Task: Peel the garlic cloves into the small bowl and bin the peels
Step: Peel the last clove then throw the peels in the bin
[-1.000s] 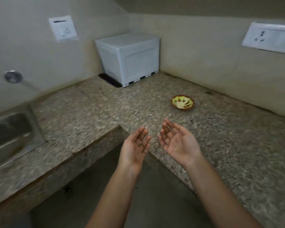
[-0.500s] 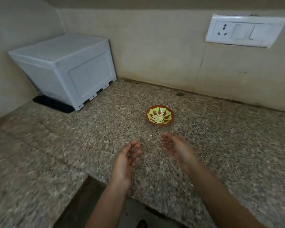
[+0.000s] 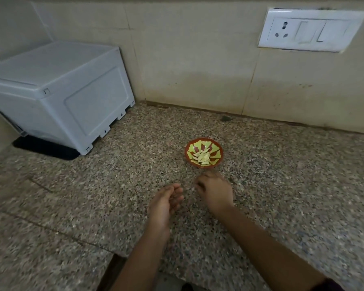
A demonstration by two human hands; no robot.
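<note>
Both hands hover low over the speckled granite counter (image 3: 88, 198), close together but apart. The left hand (image 3: 166, 201) is turned on edge, its fingers loosely curled with nothing visible in them. The right hand (image 3: 215, 191) is palm down with fingertips bent toward the stone; blur hides whether they pinch anything. Just beyond the right hand's knuckles stands the small bowl (image 3: 217, 148), red with green patches, holding pale peeled garlic cloves (image 3: 202, 157). Far off to the left hand's side sits a white plastic box (image 3: 72, 97); a socket plate (image 3: 311, 30) is on the wall above.

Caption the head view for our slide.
Bare left hand and right hand near small bowl of garlic cloves on speckled counter.
</note>
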